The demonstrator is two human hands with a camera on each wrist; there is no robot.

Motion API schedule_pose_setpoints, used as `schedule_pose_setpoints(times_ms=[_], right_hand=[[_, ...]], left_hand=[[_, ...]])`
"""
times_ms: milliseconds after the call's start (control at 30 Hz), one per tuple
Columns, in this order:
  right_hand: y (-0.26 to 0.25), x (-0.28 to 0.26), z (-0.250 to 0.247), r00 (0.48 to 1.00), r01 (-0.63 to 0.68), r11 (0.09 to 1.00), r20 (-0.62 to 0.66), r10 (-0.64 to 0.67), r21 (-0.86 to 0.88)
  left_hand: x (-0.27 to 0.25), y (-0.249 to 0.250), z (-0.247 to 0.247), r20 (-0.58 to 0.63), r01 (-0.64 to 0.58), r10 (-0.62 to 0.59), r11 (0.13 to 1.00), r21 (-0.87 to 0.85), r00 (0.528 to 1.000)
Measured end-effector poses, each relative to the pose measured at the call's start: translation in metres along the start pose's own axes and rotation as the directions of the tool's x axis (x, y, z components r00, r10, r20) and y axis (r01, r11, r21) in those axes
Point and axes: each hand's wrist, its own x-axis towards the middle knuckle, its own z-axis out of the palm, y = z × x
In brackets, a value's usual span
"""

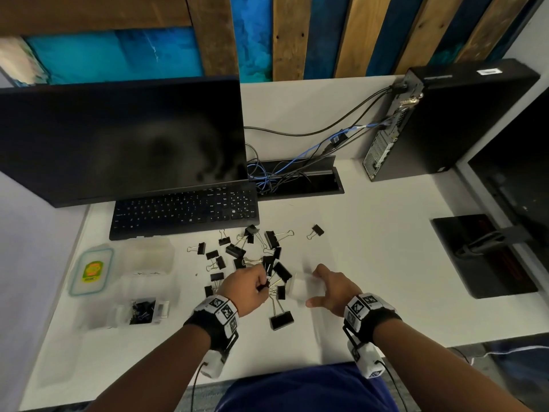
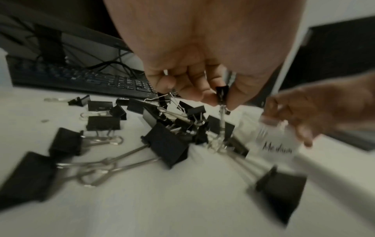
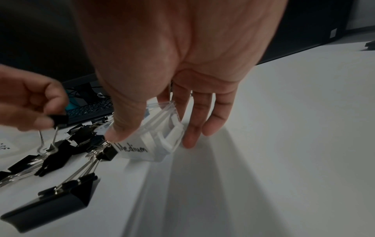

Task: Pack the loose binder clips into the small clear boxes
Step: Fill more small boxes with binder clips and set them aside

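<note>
A small clear box (image 3: 150, 141) with the word "Medium" written on it is being held by the right hand (image 1: 332, 289) on the white desk (image 1: 371, 248). Nothing can be seen inside it, and whether its lid is open or shut cannot be told. The thumb is being pressed on one side of the box and the fingers (image 3: 201, 115) are being kept straight on the other side.

On the left of the desk, another clear box (image 1: 144, 311) is being used for small dark clips. More clear boxes (image 1: 148, 263) are being kept beside it, and what is in them cannot be told. A lid with a yellow sticker (image 1: 91, 270) is lying near them.

Black binder clips (image 1: 252, 254) with silver wire handles are lying loose in a pile in front of the black keyboard (image 1: 184, 212). Some are big and some are small.

One small black clip (image 2: 222, 94) is being pinched by the curled fingers of the left hand (image 1: 246, 288). It is being held up over the pile, just beside the "Medium" box, with its wire handles hanging down.
</note>
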Motion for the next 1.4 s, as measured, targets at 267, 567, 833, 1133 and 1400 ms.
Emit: schedule_pose_setpoints(times_ms=[267, 567, 833, 1133, 1400], right_hand=[[0.0, -0.001, 0.001, 1.0, -0.008, 1.0, 0.005, 0.008, 0.0], [0.004, -0.003, 0.004, 1.0, 0.002, 1.0, 0.011, -0.002, 0.011], [0.0, -0.001, 0.008, 0.999, 0.016, 1.0, 0.029, -0.016, -0.002], [0.006, -0.01, 0.011, 1.0, -0.017, 1.0, 0.024, 0.016, 0.009], [0.011, -0.011, 0.012, 0.999, -0.032, 0.999, 0.027, 0.031, 0.042]], left_hand=[[0.027, 0.025, 0.015, 0.129, 0.055, -0.018, 0.955, -0.291, 0.991], [0.016, -0.008, 0.01, 0.094, 0.099, -0.092, 0.992, -0.074, 0.991], [0.011, -0.01, 0.015, 0.156, -0.072, 0.04, 0.976, 0.204, 0.987], [0.028, 0.022, 0.044, 0.264, -0.208, 0.084, 0.847, 0.489, 0.961], [0.028, 0.028, 0.031, 0.097, -0.243, 0.232, 0.962, 0.125, 0.968]])
